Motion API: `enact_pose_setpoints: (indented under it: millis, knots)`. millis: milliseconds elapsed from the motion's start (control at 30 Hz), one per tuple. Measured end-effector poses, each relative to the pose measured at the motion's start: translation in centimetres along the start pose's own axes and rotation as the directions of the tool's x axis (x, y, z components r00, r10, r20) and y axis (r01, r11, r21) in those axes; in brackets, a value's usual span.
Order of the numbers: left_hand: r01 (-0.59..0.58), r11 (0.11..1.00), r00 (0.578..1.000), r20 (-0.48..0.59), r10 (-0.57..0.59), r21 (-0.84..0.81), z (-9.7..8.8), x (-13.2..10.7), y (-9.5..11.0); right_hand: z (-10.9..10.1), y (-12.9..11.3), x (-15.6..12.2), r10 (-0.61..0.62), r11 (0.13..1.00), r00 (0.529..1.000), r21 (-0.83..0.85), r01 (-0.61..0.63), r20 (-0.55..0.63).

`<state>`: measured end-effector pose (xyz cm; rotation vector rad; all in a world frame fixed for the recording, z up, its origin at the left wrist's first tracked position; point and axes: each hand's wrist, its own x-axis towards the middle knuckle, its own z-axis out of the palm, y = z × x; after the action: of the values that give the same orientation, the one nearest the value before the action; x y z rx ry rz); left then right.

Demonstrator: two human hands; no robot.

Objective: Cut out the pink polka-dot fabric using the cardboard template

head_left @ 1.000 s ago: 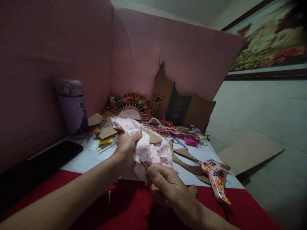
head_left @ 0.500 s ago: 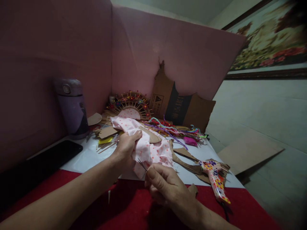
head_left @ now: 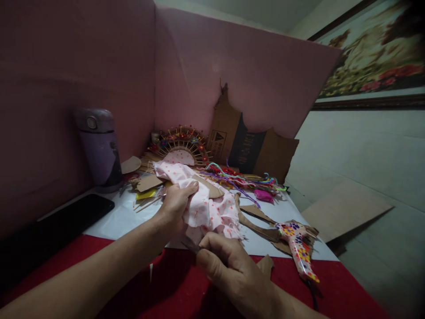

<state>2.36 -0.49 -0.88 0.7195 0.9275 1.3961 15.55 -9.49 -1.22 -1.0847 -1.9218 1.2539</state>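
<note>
My left hand (head_left: pixel 175 204) is closed on a pale pink cloth with red dots (head_left: pixel 197 210), thumb on top. The cloth hangs in folds over the white sheet, and a cut cardboard piece (head_left: pixel 212 189) lies against it. Below the cloth's lower edge, my right hand (head_left: pixel 229 266) is closed around small scissors. Only the dark, blurred scissors blades (head_left: pixel 191 244) show, pointing left towards the left hand; the handles are hidden in the fingers. I cannot tell whether the blades touch the cloth.
A floral glue gun (head_left: pixel 297 248) rests on cardboard scraps at right. Behind the cloth lie colourful pipe cleaners (head_left: pixel 232 175), a pink packet (head_left: pixel 264 196) and a decorated half-round stick fan (head_left: pixel 181 148). A purple bottle (head_left: pixel 99 150) and black phone (head_left: pixel 76 212) are at left.
My right hand and the scissors have moved slightly down, and the blades have swung from pointing up-left to lying flatter. The left hand and cloth have barely shifted.
</note>
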Motion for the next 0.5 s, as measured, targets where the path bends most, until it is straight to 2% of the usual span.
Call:
enact_pose_setpoints:
  millis: [300, 500]
  knots:
    - [0.000, 1.000, 1.000, -0.015, -0.001, -0.010, 0.32, -0.55, 0.29, -0.15, -0.63, -0.38, -0.004, 0.973, 0.999, -0.229, 0.015, 0.048]
    - [0.011, 1.000, 1.000, 0.018, -0.012, 0.012, 0.37, -0.64, 0.28, -0.02, -0.40, -0.43, -0.056, 0.943, 0.994, -0.321, 0.083, 0.091]
